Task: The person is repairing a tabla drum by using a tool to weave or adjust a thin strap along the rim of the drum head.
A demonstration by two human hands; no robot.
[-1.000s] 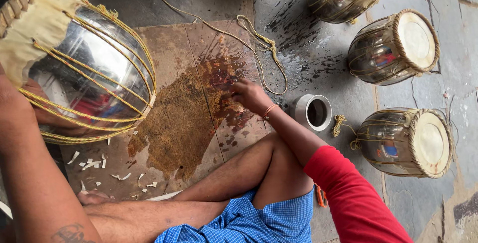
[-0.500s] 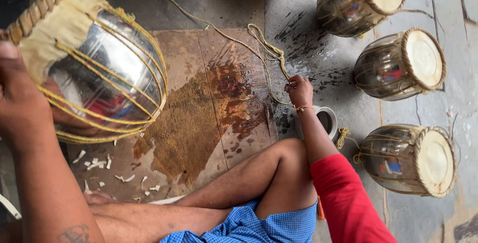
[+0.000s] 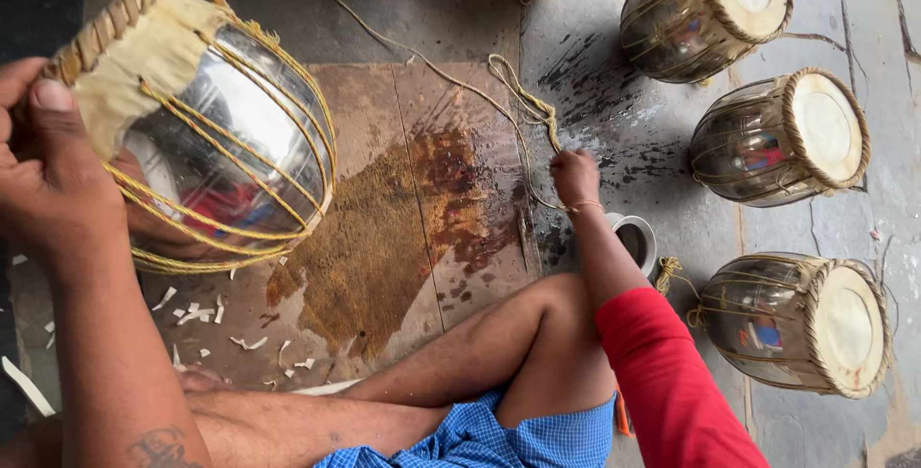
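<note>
Half laced only: left hand point(image 3: 48, 180) clamped on steel drum point(image 3: 206, 132), right hand point(image 3: 574, 175) pinching loose yellow cord point(image 3: 523, 104).

Drum point(image 3: 206, 132) w/ shiny silver body, yellow cord criss-crossed over it, cream-tan skin, braided tan rim at 10 o'clock. Board point(image 3: 422, 209): brown w/ dark red-brown wet stain. Floor point(image 3: 614, 123): grey, black splatter at 1 o'clock. Finished drums point(image 3: 782, 137) at 3 o'clock: dark chrome, pale cream heads. Sleeve point(image 3: 672, 382) red. Shorts point(image 3: 518, 439) blue fine check. Cup point(image 3: 633, 238) white, black inside. Cord point(image 3: 523, 94) yellowish.
</note>
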